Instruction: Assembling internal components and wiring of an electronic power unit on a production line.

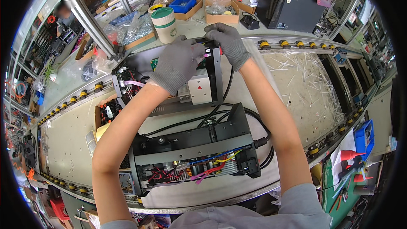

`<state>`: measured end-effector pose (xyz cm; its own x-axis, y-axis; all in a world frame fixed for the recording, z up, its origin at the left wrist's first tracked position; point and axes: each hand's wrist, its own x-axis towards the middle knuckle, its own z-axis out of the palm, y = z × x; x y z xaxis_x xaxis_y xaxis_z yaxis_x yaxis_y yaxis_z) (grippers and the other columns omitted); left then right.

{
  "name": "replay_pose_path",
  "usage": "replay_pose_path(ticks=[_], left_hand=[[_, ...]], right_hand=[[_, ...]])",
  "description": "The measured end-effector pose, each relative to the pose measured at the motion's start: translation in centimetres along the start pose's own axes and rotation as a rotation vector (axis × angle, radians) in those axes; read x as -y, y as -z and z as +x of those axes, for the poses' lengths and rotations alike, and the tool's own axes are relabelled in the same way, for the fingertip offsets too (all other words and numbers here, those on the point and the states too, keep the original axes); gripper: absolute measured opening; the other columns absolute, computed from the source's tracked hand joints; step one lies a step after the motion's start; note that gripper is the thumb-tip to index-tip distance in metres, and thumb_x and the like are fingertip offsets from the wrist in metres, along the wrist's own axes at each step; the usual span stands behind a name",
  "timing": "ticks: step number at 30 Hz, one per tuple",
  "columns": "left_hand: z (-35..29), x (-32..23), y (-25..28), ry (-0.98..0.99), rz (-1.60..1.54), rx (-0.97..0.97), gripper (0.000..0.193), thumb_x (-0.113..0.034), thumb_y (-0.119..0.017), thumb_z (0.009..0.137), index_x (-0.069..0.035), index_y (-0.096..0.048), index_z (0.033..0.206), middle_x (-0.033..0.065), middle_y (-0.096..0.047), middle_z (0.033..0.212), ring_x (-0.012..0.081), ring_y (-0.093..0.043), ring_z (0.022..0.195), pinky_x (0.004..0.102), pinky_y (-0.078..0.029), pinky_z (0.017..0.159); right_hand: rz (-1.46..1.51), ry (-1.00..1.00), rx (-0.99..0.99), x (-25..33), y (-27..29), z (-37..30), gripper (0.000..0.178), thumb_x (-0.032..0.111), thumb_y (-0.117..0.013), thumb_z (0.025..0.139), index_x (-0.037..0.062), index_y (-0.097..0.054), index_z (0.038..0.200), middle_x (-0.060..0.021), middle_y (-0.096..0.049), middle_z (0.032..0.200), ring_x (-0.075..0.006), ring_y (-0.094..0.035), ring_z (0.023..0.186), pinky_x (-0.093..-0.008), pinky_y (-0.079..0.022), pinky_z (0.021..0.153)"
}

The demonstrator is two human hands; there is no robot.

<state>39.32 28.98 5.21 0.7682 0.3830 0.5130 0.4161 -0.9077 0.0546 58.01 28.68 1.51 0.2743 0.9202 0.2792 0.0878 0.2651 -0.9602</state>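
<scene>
Both my hands wear grey gloves and meet at the far right corner of an opened black machine chassis [218,74]. My left hand [176,61] reaches over it, fingers bent together inside beside a pink-purple wire end; what they grip is hidden. My right hand [229,44] is curled at the end panel's top edge, fingertips pinched on something I cannot make out. Inside the chassis show a silver metal block [200,88] with a red triangle mark and part of a green circuit board. A second opened chassis [190,152], with red, blue and yellow wires, lies nearer me.
Black cables [227,112] loop between and beside the chassis. Behind stand a white cup with a green lid [164,25], a blue parts bin [182,5], a cardboard box [221,12] and a tall black machine [288,4]. Roller rails [305,44] edge the bench; white scraps litter its right side.
</scene>
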Motion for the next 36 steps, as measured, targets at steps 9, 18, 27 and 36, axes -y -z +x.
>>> replay_pose_path(ticks=[9, 18, 27, 36], left_hand=[[-1.1, -0.9, -0.9, -0.053, -0.084, -0.163, 0.009, -0.011, -0.065, 0.073, -0.006, -0.059, 0.077, 0.0103, -0.059, 0.078, 0.0288, -0.058, 0.080, 0.0403, -0.048, 0.069], [-1.7, -1.0, -2.3, -0.149, 0.101, -0.252, 0.014, -0.013, -0.064, 0.074, -0.008, -0.055, 0.084, 0.0084, -0.059, 0.081, 0.0268, -0.057, 0.081, 0.0391, -0.048, 0.068], [-1.1, -0.5, -0.5, 0.083, -0.146, -0.065, 0.019, -0.017, -0.067, 0.079, -0.007, -0.060, 0.094, 0.0113, -0.063, 0.085, 0.0279, -0.062, 0.077, 0.0360, -0.049, 0.068], [-4.5, 0.4, 1.4, 0.451, -0.937, -0.076, 0.022, -0.004, -0.068, 0.082, -0.001, -0.064, 0.103, 0.0020, -0.067, 0.091, 0.0062, -0.059, 0.080, 0.0212, -0.050, 0.074]], right_hand=[[0.045, -0.063, -0.021, -0.1, -0.2, -1.0, 0.025, 0.010, -0.059, 0.080, -0.0047, -0.062, 0.100, -0.0052, -0.061, 0.084, -0.0103, -0.058, 0.074, -0.0222, -0.048, 0.070], [-0.024, 0.009, -0.053, -0.7, -0.3, -0.5, 0.023, 0.010, -0.059, 0.079, -0.0036, -0.064, 0.097, -0.0040, -0.060, 0.083, -0.0094, -0.055, 0.072, -0.0207, -0.046, 0.069], [-0.256, 0.173, -0.065, -1.7, 0.3, 1.2, 0.022, 0.013, -0.057, 0.082, -0.0026, -0.067, 0.095, -0.0012, -0.062, 0.080, -0.0071, -0.054, 0.072, -0.0212, -0.044, 0.065], [-0.457, 0.137, -0.122, -0.9, 0.3, 0.1, 0.033, 0.032, -0.059, 0.076, 0.0025, -0.068, 0.088, -0.0154, -0.065, 0.071, -0.0279, -0.061, 0.066, -0.0358, -0.047, 0.066]])
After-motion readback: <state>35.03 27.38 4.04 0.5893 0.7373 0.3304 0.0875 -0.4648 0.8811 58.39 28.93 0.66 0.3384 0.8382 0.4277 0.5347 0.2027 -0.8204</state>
